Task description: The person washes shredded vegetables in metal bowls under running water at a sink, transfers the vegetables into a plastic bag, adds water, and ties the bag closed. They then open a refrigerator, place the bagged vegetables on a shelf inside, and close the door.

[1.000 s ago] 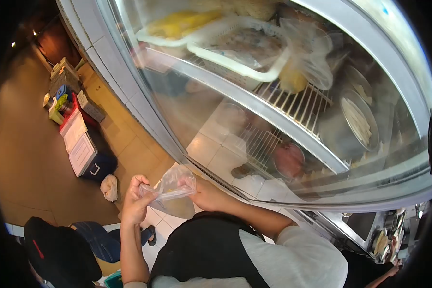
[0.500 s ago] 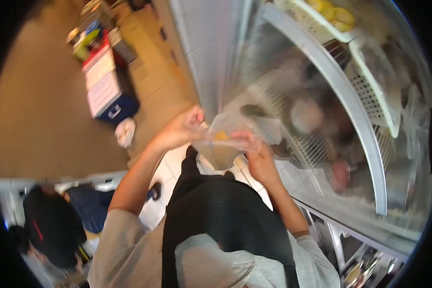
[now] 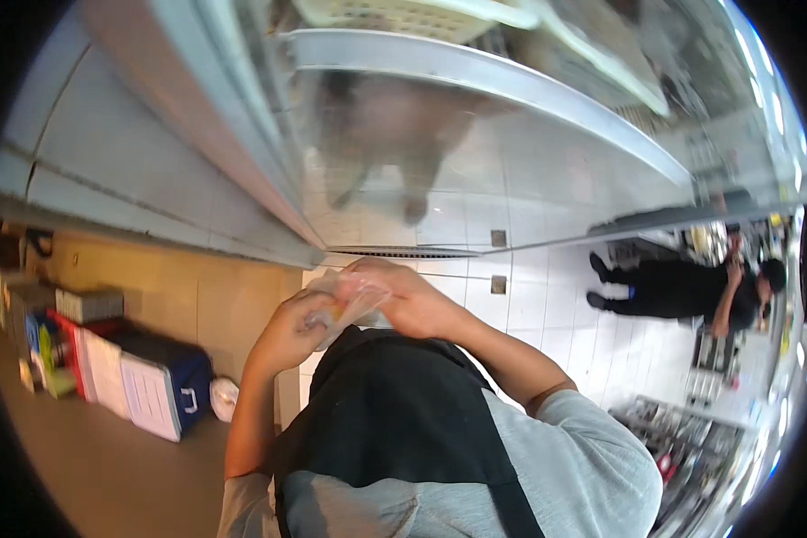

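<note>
In front of my apron (image 3: 386,403), both hands hold a clear plastic bag (image 3: 357,312). A small yellowish content shows through it, too blurred to name. My left hand (image 3: 291,332) is closed on the bag's left side, with its fingers curled inward. Closed on the other side is my right hand (image 3: 411,300), its fingers partly covered by the plastic. The bag is crumpled and bunched between the hands, so the fingertips are only partly visible.
Ahead stands a glass-fronted cabinet (image 3: 475,79) with a cream basket (image 3: 403,20) behind the glass. A blue cooler box (image 3: 184,390) with papers on top sits at left. A co-worker in dark clothes (image 3: 672,287) stands at right on the white tiled floor (image 3: 547,359).
My view and body have turned right, so the cabinet now lies straight ahead. My hands have come closer together, and the bag, spread wider before, is now bunched up.
</note>
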Demonstrator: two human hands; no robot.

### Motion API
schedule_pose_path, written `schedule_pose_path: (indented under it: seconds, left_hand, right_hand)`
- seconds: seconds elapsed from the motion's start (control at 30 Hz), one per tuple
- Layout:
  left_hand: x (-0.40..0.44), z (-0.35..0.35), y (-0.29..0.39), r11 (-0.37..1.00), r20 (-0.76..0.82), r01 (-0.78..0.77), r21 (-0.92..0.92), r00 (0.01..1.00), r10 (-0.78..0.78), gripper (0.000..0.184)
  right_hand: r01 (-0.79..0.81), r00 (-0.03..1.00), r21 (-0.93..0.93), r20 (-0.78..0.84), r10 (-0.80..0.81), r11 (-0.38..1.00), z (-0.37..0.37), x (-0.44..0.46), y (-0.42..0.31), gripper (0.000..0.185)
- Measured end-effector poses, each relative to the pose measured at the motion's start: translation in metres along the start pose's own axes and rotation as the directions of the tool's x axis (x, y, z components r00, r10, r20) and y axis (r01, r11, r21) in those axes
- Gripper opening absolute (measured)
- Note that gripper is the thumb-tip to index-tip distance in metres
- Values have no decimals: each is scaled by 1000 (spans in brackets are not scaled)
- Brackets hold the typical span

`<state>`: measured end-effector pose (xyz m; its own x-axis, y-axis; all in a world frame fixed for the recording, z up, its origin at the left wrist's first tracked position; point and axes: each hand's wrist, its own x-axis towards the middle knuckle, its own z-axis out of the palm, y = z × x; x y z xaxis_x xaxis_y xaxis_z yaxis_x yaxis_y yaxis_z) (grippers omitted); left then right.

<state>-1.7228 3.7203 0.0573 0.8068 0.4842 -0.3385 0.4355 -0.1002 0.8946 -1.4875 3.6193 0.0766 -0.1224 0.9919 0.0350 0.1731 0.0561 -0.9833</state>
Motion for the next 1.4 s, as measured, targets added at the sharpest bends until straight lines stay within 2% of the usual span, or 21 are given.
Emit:
schedule_pose_path:
  seconds: [0.1, 0.17, 0.3, 0.4, 0.47, 0.5, 0.57, 0.63, 0.7, 0.8, 0.9, 1.0, 1.07, 1.1, 1.13, 1.2, 1.23, 1.27, 1.33, 1.37, 1.4]
  left_hand:
    - [3, -4, -19, 960, -136, -185, 209, 967, 216, 47]
    - [3, -4, -2, 977, -128, -169, 129, 974, 185, 47]
    - [-7, 0, 13, 995, -104, -95, -38, 990, 91, 46]
    - [-16, 10, 29, 999, -154, -50, -13, 987, 47, 46]
    - [-13, 20, 36, 984, -198, -123, 132, 969, 148, 49]
    - [-20, 22, 38, 969, -234, -134, 209, 955, 182, 51]
    - [-27, 23, 46, 964, -263, -129, 231, 946, 189, 54]
    - [-37, 17, 44, 972, -310, -87, 220, 938, 155, 55]
    - [-41, 13, 34, 987, -331, -42, 153, 939, 91, 54]
    - [-50, 4, 19, 994, -334, -57, 91, 939, 85, 54]
    - [-51, 0, 3, 990, -333, -76, 122, 936, 113, 54]
    - [-56, -15, -26, 957, -316, -193, 218, 913, 257, 54]
    - [-65, -27, -41, 937, -306, -223, 268, 903, 302, 55]
    - [-66, -28, -46, 925, -298, -241, 296, 896, 329, 56]
    - [-69, -29, -53, 950, -291, -237, 204, 912, 290, 56]
    - [-77, -35, -68, 981, -290, -193, 29, 937, 193, 57]
    - [-85, -43, -79, 979, -252, -203, 31, 946, 204, 56]
    - [-90, -45, -86, 978, -237, -205, 37, 949, 207, 56]
    - [-103, -58, -89, 974, -212, -212, 86, 951, 226, 57]
    - [-104, -62, -100, 939, -193, -330, 96, 920, 343, 58]
    - [-110, -64, -96, 946, -215, -308, 101, 921, 323, 58]
  right_hand:
    - [4, 1000, -105, -25, -7, 994, 13, -6, -12, 25]
    - [-36, 998, -142, -48, 29, 989, 15, -12, -15, 24]
    - [-1, 990, -126, -142, -17, 992, -3, -29, 11, 26]
    - [11, 991, -88, -132, -23, 996, -17, -35, 25, 32]
    - [8, 999, -40, -43, -10, 999, -18, -32, 34, 31]
    - [46, 998, -60, -37, -48, 997, -16, -30, 33, 36]
    - [146, 989, -87, 5, -146, 985, -18, -33, 20, 46]
    - [144, 988, -368, 2, -154, 918, -20, -40, 8, 58]
    - [-32, 999, -563, -20, 25, 826, -29, -48, -3, 63]
    - [-317, 925, -647, -49, 377, 694, -28, -43, -52, 60]
    - [-204, 949, -696, 31, 313, 688, -12, -27, -69, 53]
    - [15, 987, -768, 115, 115, 640, 31, 15, -78, 43]
    - [159, 987, -884, 148, -61, 439, 57, 52, -83, 34]
    - [206, 978, -946, 195, -68, 250, 63, 73, -87, 32]
    - [250, 967, -967, 247, -57, 52, 69, 94, -89, 31]
    - [170, 982, -961, 146, 122, -218, 82, 132, -82, 32]
    - [158, 977, -925, 97, 187, -345, 98, 153, -74, 33]
    - [36, 984, -925, -34, 177, -378, 102, 167, -37, 34]
    - [44, 898, -939, -113, 425, -341, 103, 191, -47, 48]
    - [-25, 948, -933, -136, 289, -359, 101, 190, -28, 41]
    - [-67, 963, -916, -163, 213, -396, 99, 185, -19, 41]
